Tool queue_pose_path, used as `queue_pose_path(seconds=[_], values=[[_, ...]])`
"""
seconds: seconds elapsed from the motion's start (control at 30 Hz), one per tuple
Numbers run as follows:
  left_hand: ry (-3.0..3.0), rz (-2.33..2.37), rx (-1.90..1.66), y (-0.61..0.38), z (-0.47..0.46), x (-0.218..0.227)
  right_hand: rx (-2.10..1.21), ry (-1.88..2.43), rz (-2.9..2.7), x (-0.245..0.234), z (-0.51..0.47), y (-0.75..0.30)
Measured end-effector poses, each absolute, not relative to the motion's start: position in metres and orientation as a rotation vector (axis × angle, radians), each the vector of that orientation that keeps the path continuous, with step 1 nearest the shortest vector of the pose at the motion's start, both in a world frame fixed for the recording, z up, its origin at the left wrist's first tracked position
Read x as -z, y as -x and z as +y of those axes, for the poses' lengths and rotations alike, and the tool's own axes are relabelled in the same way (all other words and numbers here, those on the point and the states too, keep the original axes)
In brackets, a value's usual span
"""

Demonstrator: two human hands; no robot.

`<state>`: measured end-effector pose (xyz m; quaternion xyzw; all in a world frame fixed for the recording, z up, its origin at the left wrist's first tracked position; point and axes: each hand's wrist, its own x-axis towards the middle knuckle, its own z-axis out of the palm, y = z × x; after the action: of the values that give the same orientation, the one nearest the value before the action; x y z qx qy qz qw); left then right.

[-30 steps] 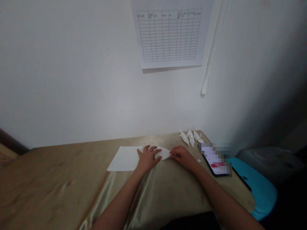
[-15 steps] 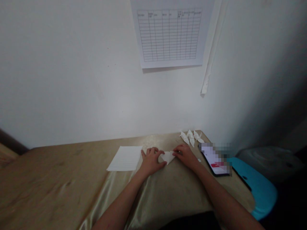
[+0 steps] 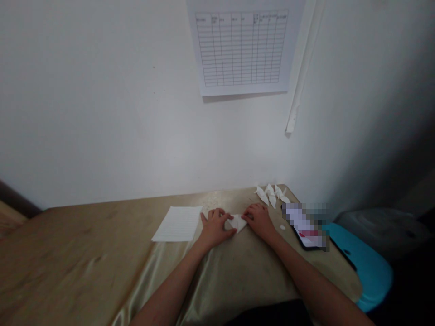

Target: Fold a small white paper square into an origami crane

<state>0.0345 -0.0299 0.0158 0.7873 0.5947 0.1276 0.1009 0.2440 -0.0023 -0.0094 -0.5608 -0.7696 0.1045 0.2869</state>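
Note:
A small white folded paper (image 3: pixel 239 222), roughly a triangle pointing toward me, lies on the cloth between my hands. My left hand (image 3: pixel 215 229) holds its left side, thumb at the lower edge and index finger near the top, the other fingers spread on the cloth. With fingers bent together, my right hand (image 3: pixel 260 222) grips the upper right corner; its fingertips partly cover that corner. Beside my left hand rests a stack of white lined paper (image 3: pixel 177 223).
Three folded white paper figures (image 3: pixel 271 195) lie at the table's back right. A phone (image 3: pixel 306 242), partly pixelated, and a small white scrap (image 3: pixel 282 227) are right of my right hand. A blue stool (image 3: pixel 375 271) stands beyond the tan-covered table (image 3: pixel 84 253). A printed chart (image 3: pixel 242 54) hangs on the wall.
My right hand has shifted slightly left and its fingers have curled in more over the paper's corner. More of the small scrap shows. My left hand stays in place.

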Motion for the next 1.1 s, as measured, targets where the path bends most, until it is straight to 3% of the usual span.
queue_pose_path(seconds=[1.1], values=[[-2.264, 1.825, -0.349, -0.0415, -0.0282, -0.0176, -0.157, 1.646, -2.037, 0.0097, -0.0059, -0.2347]])
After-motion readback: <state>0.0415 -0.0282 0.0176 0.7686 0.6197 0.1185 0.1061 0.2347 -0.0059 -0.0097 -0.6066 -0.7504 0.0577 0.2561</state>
